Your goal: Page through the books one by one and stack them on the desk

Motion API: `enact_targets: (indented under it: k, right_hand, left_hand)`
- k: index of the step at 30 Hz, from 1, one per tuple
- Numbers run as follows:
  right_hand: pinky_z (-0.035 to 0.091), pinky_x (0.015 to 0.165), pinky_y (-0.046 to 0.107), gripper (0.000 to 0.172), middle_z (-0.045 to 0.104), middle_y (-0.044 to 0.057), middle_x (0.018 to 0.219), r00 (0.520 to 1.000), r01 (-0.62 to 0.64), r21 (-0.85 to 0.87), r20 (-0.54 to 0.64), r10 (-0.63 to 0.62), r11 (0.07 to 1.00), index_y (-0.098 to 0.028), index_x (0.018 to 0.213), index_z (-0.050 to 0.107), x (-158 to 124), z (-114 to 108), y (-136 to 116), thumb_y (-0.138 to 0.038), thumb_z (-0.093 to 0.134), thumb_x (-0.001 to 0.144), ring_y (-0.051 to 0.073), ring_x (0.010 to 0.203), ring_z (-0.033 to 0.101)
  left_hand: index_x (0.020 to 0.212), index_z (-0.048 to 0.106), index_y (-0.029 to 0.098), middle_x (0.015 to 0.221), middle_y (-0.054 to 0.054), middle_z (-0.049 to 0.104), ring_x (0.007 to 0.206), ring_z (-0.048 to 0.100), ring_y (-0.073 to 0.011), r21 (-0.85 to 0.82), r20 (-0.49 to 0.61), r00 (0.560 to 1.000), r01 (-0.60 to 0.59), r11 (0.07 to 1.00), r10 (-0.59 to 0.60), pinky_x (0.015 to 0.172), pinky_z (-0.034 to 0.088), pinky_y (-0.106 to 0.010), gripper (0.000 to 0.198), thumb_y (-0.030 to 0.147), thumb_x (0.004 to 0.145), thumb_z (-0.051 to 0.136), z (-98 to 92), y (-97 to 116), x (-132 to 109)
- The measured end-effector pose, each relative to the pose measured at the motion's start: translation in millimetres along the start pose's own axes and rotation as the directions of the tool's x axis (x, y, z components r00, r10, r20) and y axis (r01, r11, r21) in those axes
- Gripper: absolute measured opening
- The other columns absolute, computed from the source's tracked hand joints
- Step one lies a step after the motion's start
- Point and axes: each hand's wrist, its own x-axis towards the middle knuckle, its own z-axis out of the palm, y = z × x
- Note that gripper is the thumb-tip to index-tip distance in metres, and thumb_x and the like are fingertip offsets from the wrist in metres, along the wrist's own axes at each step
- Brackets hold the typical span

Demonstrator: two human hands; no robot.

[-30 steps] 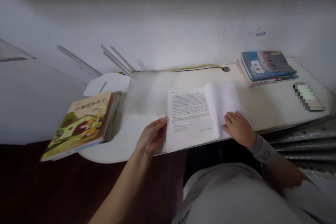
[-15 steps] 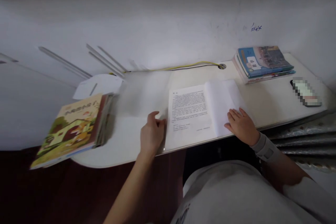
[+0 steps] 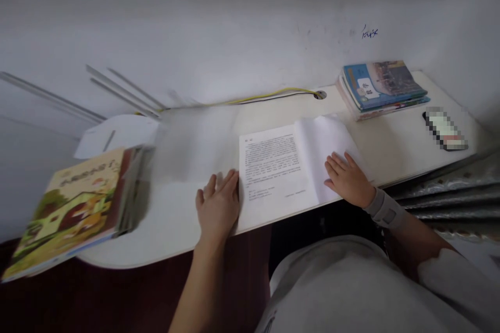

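Observation:
An open book [image 3: 269, 166] lies on the white desk [image 3: 172, 229] in front of me, its left page covered in print and its right page blank and slightly curled. My right hand [image 3: 347, 179] rests flat on the blank page, fingers spread. Against the book's left edge sits my left hand [image 3: 219, 205], palm down with its fingers apart on the desk; the thumb side is close to the page. Neither hand grips anything.
A pile of picture books [image 3: 74, 208] overhangs the desk's left end, beside a white sheet-like item [image 3: 117, 135]. Blue-covered books [image 3: 385, 86] are stacked at the back right, near a phone [image 3: 445, 130]. A yellow cable [image 3: 269, 92] runs along the wall into a round hole.
My left hand has opened from a loosely curled pose and laid its fingers down beside the book. My right hand stays on the blank page. The view has shifted slightly right.

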Motion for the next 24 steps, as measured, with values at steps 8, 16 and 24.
enact_targets:
  k: [8, 16, 24]
  right_hand:
    - [0.03, 0.109, 0.055, 0.038, 0.058, 0.021, 0.13, 0.999, -0.05, 0.025, 0.015, 0.049, 0.998, -0.006, 0.121, 0.059, 10, -11, 2, -0.03, 0.051, 0.093, 0.031, 0.126, 0.05]
    - [0.03, 0.107, 0.058, 0.045, 0.054, 0.023, 0.134, 0.996, -0.003, 0.003, 0.086, 0.003, 1.0, -0.006, 0.126, 0.055, 32, -4, 17, -0.036, 0.047, 0.095, 0.03, 0.124, 0.051]
    - [0.031, 0.107, 0.054, 0.045, 0.058, 0.024, 0.128, 0.993, -0.065, -0.043, 0.095, 0.069, 0.997, -0.003, 0.121, 0.058, 30, -5, 17, -0.037, 0.05, 0.093, 0.031, 0.121, 0.052]
  left_hand:
    - [0.124, 0.061, 0.018, 0.138, -0.013, 0.054, 0.141, 0.028, -0.0341, 0.02, -0.019, 0.999, -0.048, 0.999, 0.048, 0.113, 0.014, -0.059, 0.041, 0.022, 0.091, 0.038, 1.2, 5, 5]
    - [0.126, 0.057, 0.016, 0.14, -0.013, 0.052, 0.133, 0.043, -0.0263, 0.02, 0.041, 0.998, -0.056, 0.998, 0.055, 0.113, 0.024, -0.049, 0.045, 0.014, 0.089, 0.033, 7.0, 6, 10]
    - [0.117, 0.063, 0.014, 0.132, -0.016, 0.059, 0.131, 0.044, -0.0336, 0.04, 0.086, 0.995, -0.047, 0.998, 0.043, 0.111, 0.028, -0.052, 0.038, 0.015, 0.088, 0.038, -5.8, 16, 15]
